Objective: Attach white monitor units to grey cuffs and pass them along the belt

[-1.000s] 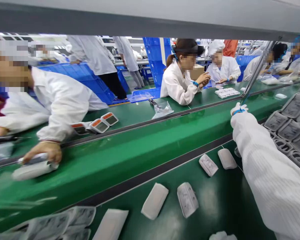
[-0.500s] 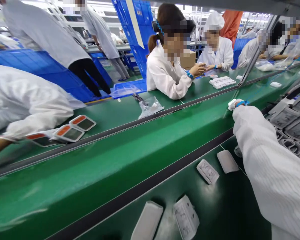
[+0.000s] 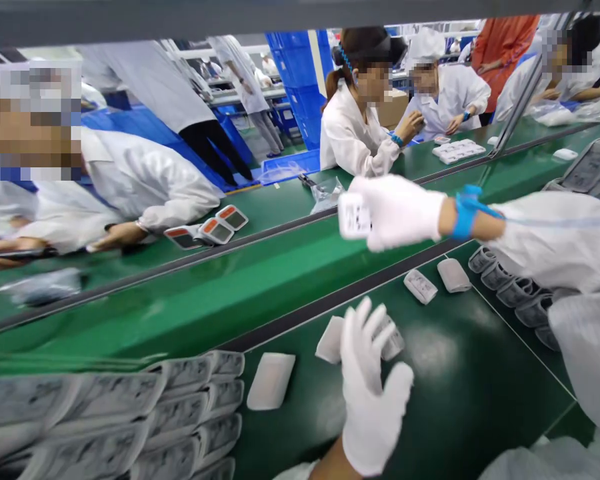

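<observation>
My right hand (image 3: 403, 212), in a white glove with a blue wrist strap, is raised over the green belt. Its fingers are closed on a small white plastic device (image 3: 355, 217) with dark printing on the side facing me. Below it my left hand (image 3: 373, 390), also gloved, is open with fingers spread above the near green table. Two pale grey folded pieces, a plain one (image 3: 330, 339) and a printed one (image 3: 393, 341), lie partly behind its fingers; I cannot tell whether they touch. Left of this hand lies another plain grey folded piece (image 3: 271, 380).
Rows of grey cuff-like pieces (image 3: 105, 413) fill the near left; more curled ones (image 3: 515, 293) line the right. Two folded pieces lie near the belt edge (image 3: 420, 287). Across the belt, co-workers in white sit by devices with screens (image 3: 217, 230) and a white tray (image 3: 459, 151).
My right hand has come back leftward and nearer from far along the belt, holding the white device. My left hand has entered from below. The view has swung left, showing the stacked grey pieces.
</observation>
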Motion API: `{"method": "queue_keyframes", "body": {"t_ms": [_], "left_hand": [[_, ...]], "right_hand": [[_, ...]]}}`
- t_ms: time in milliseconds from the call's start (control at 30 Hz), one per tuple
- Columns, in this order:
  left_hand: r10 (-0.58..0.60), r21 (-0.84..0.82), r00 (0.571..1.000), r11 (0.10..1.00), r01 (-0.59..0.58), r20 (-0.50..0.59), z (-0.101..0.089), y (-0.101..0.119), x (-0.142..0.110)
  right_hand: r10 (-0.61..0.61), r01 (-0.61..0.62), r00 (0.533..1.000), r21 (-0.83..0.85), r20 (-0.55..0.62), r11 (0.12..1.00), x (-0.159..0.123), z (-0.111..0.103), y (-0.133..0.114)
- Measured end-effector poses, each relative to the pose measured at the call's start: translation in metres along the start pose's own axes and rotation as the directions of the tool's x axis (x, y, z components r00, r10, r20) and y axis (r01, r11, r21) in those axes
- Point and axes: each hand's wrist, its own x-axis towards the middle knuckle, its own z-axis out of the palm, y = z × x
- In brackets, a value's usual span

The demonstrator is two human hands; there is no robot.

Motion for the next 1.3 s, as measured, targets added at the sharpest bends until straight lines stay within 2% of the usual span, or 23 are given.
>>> {"method": "queue_keyframes", "body": {"t_ms": [67, 100, 133, 167, 233, 300, 333, 367, 433, 500, 533, 600, 667, 733, 800, 867, 933, 1000, 1067, 1133, 1200, 1233, 1300], "left_hand": [[-0.048, -0.158, 0.998, 0.987, 0.042, -0.034, 0.0, 0.019, 0.024], [-0.106, -0.219, 0.991, 0.972, 0.087, -0.079, 0.001, 0.024, 0.033], [-0.162, -0.28, 0.981, 0.952, 0.127, -0.107, 0.003, 0.027, 0.04], [-0.22, -0.345, 0.968, 0.924, 0.166, -0.122, 0.003, 0.028, 0.045], [-0.334, -0.479, 0.94, 0.838, 0.259, -0.075, 0.001, 0.026, 0.052], [-0.448, -0.545, 0.894, 0.745, 0.384, 0.016, -0.007, 0.02, 0.057], [-0.51, -0.544, 0.859, 0.709, 0.448, 0.041, -0.012, 0.017, 0.059], [-0.565, -0.53, 0.824, 0.686, 0.499, 0.043, -0.017, 0.014, 0.061], [-0.631, -0.496, 0.775, 0.662, 0.562, 0.036, -0.026, 0.01, 0.064], [-0.634, -0.491, 0.77, 0.652, 0.579, 0.066, -0.03, 0.009, 0.064], [-0.621, -0.49, 0.779, 0.654, 0.576, 0.085, -0.029, 0.009, 0.063], [-0.595, -0.477, 0.797, 0.672, 0.567, 0.109, -0.023, 0.009, 0.06], [-0.587, -0.457, 0.801, 0.685, 0.568, 0.116, -0.011, 0.009, 0.058], [-0.573, -0.446, 0.806, 0.689, 0.572, 0.148, 0.003, 0.007, 0.057], [-0.517, -0.443, 0.834, 0.712, 0.544, 0.193, 0.017, 0.004, 0.059], [-0.462, -0.429, 0.86, 0.746, 0.509, 0.217, 0.026, 0.001, 0.064], [-0.457, -0.361, 0.861, 0.782, 0.508, 0.222, 0.026, 0.0, 0.072], [-0.489, -0.251, 0.835, 0.8, 0.544, 0.25, 0.02, 0.0, 0.079], [-0.543, -0.142, 0.782, 0.786, 0.602, 0.306, 0.012, 0.003, 0.084], [-0.586, -0.05, 0.713, 0.758, 0.65, 0.385, 0.004, 0.009, 0.086], [-0.573, 0.01, 0.682, 0.769, 0.639, 0.455, -0.002, 0.018, 0.086], [-0.542, 0.016, 0.695, 0.794, 0.608, 0.472, -0.004, 0.022, 0.086], [-0.457, -0.033, 0.752, 0.845, 0.534, 0.474, -0.006, 0.027, 0.087]], "right_hand": [[0.017, 0.005, 0.969, -0.087, 0.247, 0.996, -0.029, 0.017, -0.049], [0.048, -0.002, 0.944, -0.139, 0.326, 0.99, -0.046, 0.025, -0.069], [0.085, -0.021, 0.925, -0.175, 0.37, 0.984, -0.063, 0.031, -0.082], [0.113, -0.036, 0.933, -0.224, 0.341, 0.974, -0.081, 0.035, -0.088], [0.118, -0.024, 0.936, -0.276, 0.331, 0.961, -0.111, 0.038, -0.075], [0.093, 0.034, 0.934, -0.346, 0.345, 0.938, -0.134, 0.035, -0.035], [0.128, 0.025, 0.938, -0.431, 0.323, 0.902, -0.144, 0.034, -0.01], [0.19, -0.016, 0.934, -0.497, 0.301, 0.868, -0.152, 0.033, 0.014], [0.296, -0.108, 0.902, -0.499, 0.315, 0.86, -0.164, 0.036, 0.053], [0.33, -0.148, 0.882, -0.468, 0.335, 0.871, -0.173, 0.04, 0.073], [0.333, -0.168, 0.886, -0.447, 0.323, 0.879, -0.176, 0.042, 0.075], [0.342, -0.268, 0.916, -0.315, 0.21, 0.91, -0.179, 0.043, 0.068], [0.37, -0.37, 0.928, 0.007, 0.04, 0.929, -0.182, 0.044, 0.053], [0.396, -0.356, 0.917, 0.339, -0.052, 0.871, -0.186, 0.051, 0.039], [0.371, -0.305, 0.927, 0.476, -0.049, 0.825, -0.192, 0.062, 0.028], [0.339, -0.281, 0.939, 0.458, -0.049, 0.843, -0.199, 0.075, 0.022], [0.302, -0.254, 0.947, 0.322, -0.108, 0.912, -0.205, 0.082, 0.021], [0.237, -0.209, 0.958, 0.175, -0.161, 0.962, -0.207, 0.082, 0.022], [0.235, -0.213, 0.965, 0.176, -0.117, 0.961, -0.207, 0.075, 0.023], [0.346, -0.334, 0.937, 0.373, 0.034, 0.866, -0.206, 0.068, 0.024], [0.457, -0.484, 0.862, 0.622, 0.218, 0.616, -0.204, 0.063, 0.023], [0.476, -0.512, 0.832, 0.724, 0.285, 0.463, -0.203, 0.062, 0.022], [0.47, -0.47, 0.819, 0.855, 0.33, 0.22, -0.203, 0.06, 0.018]]}}
